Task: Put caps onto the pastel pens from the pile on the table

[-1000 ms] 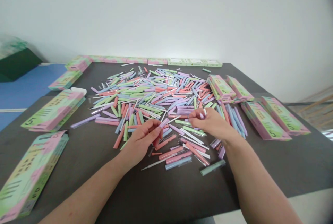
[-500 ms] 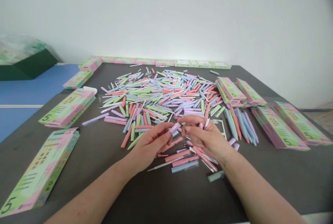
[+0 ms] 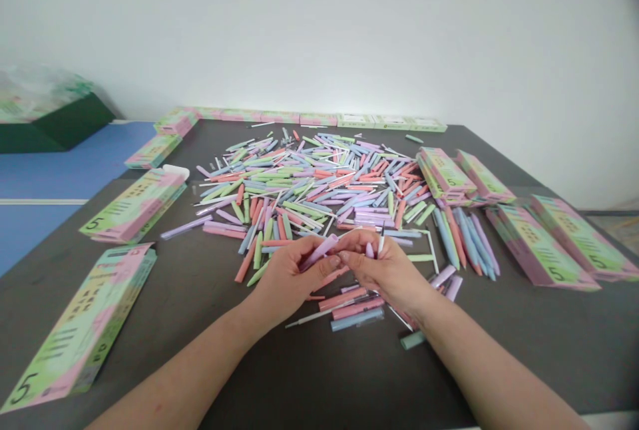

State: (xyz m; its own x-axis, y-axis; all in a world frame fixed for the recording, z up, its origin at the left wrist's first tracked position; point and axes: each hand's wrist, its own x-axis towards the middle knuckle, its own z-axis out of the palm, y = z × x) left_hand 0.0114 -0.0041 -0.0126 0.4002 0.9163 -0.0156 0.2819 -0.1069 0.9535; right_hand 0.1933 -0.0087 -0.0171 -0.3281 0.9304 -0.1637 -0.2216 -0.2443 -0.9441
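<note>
My left hand [image 3: 288,278] is closed around a purple pen barrel [image 3: 319,252], whose open end points up and to the right. Close beside it, fingertips meeting, my right hand [image 3: 387,271] is closed on a slim white pen refill [image 3: 382,241] with a dark tip. A small purple pen part [image 3: 369,250] also pokes up between the right fingers. Under and in front of both hands lie loose pen parts, among them a light blue barrel [image 3: 357,319] and a grey-green piece [image 3: 413,340]. The fingers hide some of them.
A wide heap of pastel pen parts [image 3: 309,184] covers the middle of the dark table [image 3: 299,383]. Assembled-looking pens [image 3: 466,240] lie in a row at right. Printed boxes stand at left [image 3: 80,323], right [image 3: 544,243] and along the back [image 3: 319,119]. A dark green bin [image 3: 60,125] sits far left.
The purple barrel in my left hand has tilted and shows more of its length. My right hand has shifted slightly left and down, and the white refill now stands more upright.
</note>
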